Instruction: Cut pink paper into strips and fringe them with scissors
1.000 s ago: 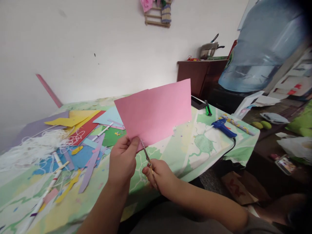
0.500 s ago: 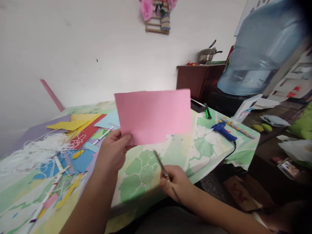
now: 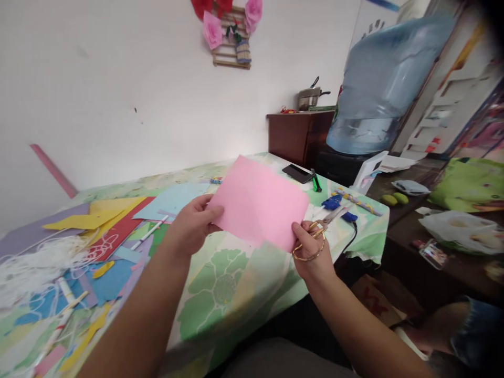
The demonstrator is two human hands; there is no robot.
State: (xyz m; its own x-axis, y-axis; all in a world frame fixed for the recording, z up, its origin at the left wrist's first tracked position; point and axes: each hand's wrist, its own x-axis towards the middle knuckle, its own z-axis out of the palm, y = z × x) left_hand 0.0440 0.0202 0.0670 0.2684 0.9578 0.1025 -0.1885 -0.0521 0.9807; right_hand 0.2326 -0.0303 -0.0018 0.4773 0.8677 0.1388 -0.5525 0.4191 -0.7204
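My left hand (image 3: pixel 191 227) pinches the left edge of a pink paper sheet (image 3: pixel 262 202), held up above the table. My right hand (image 3: pixel 311 252) grips the sheet's lower right corner while gold-handled scissors (image 3: pixel 318 236) hang from its fingers, blades pointing up and to the right. The sheet is tilted, its far corner raised.
A table with a green patterned cloth (image 3: pixel 220 283) holds coloured paper scraps (image 3: pixel 114 220), white string (image 3: pixel 35 262), pens, a blue glue gun (image 3: pixel 334 205), a phone (image 3: pixel 298 172) and a green marker. A large water bottle (image 3: pixel 378 94) and a brown cabinet (image 3: pixel 299 134) stand at the right.
My right hand rose from below the sheet and took hold of its right corner, scissors swung outward. The sheet tilted and dropped lower; the view shifted right.
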